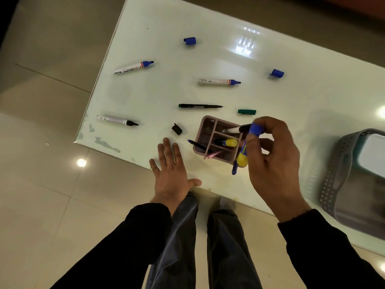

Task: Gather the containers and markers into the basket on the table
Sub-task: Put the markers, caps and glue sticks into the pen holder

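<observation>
Near the table's front edge my right hand (273, 161) is pinched on a blue cap (255, 129), poised over the pink organizer (205, 130). A yellow-and-blue marker (242, 156) sits under that hand; can't tell if the fingers hold it too or it just leans in the organizer. Left hand (169, 174) is spread flat, holding nothing, at the table (145, 28) edge.

Progress, my read: early. Basket (341, 163) sits at the right edge, well apart from the loose items; nothing gathered shows in the part I can see. The organizer holds a few markers but is itself still on the table.

Still out:
- two blue-tipped markers (133, 67) and (218, 81), uncapped
- black-tipped marker (116, 120), uncapped
- thin green pen (200, 105), its green cap (246, 111) just beside
- loose blue caps (189, 41) and (277, 73)
- black cap (176, 129) near the organizer

Capping appears to be the current step, then everything moves to the basket.
</observation>
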Available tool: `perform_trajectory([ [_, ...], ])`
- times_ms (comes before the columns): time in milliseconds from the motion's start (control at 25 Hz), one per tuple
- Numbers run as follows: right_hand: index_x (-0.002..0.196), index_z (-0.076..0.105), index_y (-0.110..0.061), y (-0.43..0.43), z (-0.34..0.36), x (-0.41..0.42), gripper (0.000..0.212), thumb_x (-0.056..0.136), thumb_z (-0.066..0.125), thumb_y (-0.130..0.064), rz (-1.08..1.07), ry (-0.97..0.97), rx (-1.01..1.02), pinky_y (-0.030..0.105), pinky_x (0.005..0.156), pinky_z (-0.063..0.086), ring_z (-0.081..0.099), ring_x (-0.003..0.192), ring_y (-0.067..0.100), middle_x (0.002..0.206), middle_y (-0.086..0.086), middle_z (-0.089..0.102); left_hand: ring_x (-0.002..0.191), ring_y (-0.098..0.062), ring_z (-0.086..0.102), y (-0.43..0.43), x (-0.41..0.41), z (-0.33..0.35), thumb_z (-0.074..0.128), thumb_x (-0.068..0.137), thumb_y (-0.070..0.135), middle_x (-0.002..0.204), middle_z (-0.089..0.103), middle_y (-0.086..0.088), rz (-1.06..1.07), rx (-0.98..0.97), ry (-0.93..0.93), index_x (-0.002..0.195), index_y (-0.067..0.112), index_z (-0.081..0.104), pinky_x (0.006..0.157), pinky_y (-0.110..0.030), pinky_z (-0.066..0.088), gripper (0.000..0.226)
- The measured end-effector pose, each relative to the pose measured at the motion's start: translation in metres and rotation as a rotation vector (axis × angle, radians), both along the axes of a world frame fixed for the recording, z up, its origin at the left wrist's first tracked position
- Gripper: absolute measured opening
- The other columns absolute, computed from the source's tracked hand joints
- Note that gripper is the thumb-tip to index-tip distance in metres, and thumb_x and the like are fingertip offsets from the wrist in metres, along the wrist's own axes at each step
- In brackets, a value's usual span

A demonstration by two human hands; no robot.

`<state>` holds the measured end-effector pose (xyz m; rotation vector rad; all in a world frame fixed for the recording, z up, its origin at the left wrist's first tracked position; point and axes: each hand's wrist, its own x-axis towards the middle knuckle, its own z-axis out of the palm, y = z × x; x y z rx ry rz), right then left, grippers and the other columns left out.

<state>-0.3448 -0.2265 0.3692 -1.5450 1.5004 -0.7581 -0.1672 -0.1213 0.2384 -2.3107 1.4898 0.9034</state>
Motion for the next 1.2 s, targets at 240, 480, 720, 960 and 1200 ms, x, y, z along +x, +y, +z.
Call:
perform_trajectory([
  [240,0.105,0.067,-0.021,-0.021,-0.003,0.015,0.019,0.087,0.072,-0.023,0.473,0.618,0.017,0.025,0.072,0.038,0.052,0.079,0.014,0.1,0.002,0.069,0.144,-0.037,-0.032,0.003,0.002,-0.001,0.064,0.069,0.079,0.154,-0.041,-0.017,-0.002,-0.021,0.008,0.149,0.008,-0.028,0.116,-0.066,0.001,0.142],
  [480,0.117,0.066,-0.016,-0.031,-0.014,0.048,0.025,0.092,0.062,-0.014,0.685,0.772,0.029,0.04,0.092,0.053,0.062,0.101,0.025,0.115,0.007,0.067,0.147,-0.034,-0.029,0.005,0.007,0.0,0.065,0.075,0.073,0.156,-0.039,-0.015,-0.02,-0.052,0.016,0.152,0.011,-0.022,0.119,-0.063,0.002,0.132],
  [720,0.104,0.069,-0.011,-0.028,-0.019,0.056,0.015,0.089,0.066,-0.009,0.585,0.806,-0.016,0.034,0.075,0.05,0.063,0.084,0.027,0.099,0.009,0.068,0.148,-0.027,-0.027,0.019,0.025,0.005,0.062,0.088,0.059,0.16,-0.034,-0.01,-0.064,-0.107,0.054,0.156,0.014,-0.015,0.123,-0.053,0.002,0.112],
  [960,0.11,0.069,-0.016,-0.021,-0.013,0.061,0.02,0.091,0.065,-0.014,0.573,0.829,0.059,0.038,0.08,0.055,0.064,0.096,0.026,0.11,0.005,0.068,0.152,-0.02,-0.016,0.026,0.042,0.01,0.056,0.096,0.047,0.165,-0.019,-0.005,-0.037,-0.19,0.176,0.159,0.013,0.003,0.125,-0.041,0.002,0.09],
  [1200,0.109,0.068,-0.015,-0.029,0.016,0.085,0.025,0.085,0.07,-0.018,0.418,0.737,-0.063,0.035,0.072,0.052,0.065,0.079,0.027,0.095,0.005,0.069,0.139,-0.027,0.04,0.022,0.078,0.02,0.066,0.093,0.025,0.153,0.041,-0.01,0.152,-0.406,0.193,0.142,0.009,0.048,0.111,-0.042,0.04,0.055],
])
